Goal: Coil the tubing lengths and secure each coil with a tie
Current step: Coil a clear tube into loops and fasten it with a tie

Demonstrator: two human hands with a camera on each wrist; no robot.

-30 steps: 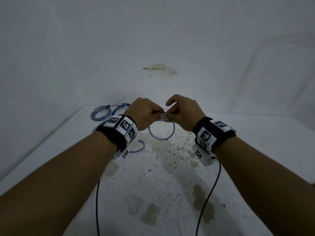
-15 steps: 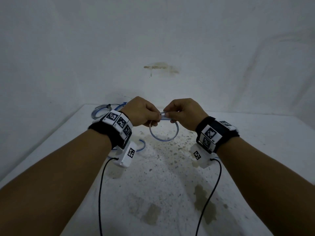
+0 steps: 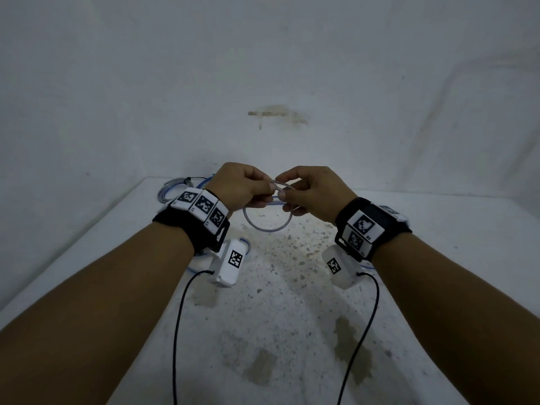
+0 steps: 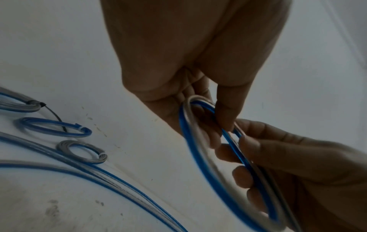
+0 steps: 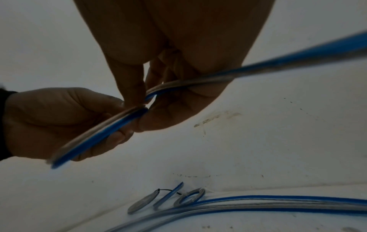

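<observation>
Both hands hold one small loop of clear tubing with a blue stripe [image 3: 267, 226] in the air above the white table [image 3: 438, 244]. My left hand [image 3: 248, 188] pinches the loop's top from the left, my right hand [image 3: 306, 191] pinches it from the right, thumbs almost meeting. The left wrist view shows the tubing loop [image 4: 200, 141] running through both sets of curled fingers. In the right wrist view the tubing [image 5: 95, 133] passes between the two hands and a free length trails off to the upper right. No tie shows on this loop.
Finished coils lie at the table's far left: a tied coil [image 4: 20, 105] with a black tie [image 4: 53, 114], a blue-striped coil [image 4: 53, 127] and a grey coil [image 4: 83, 152]. Loose long tubing [image 5: 258, 204] curves across the table. Stained patches mark the middle; walls close behind.
Both hands have risen slightly and drawn closer together on the loop. The loop hangs a little wider below them than one second ago.
</observation>
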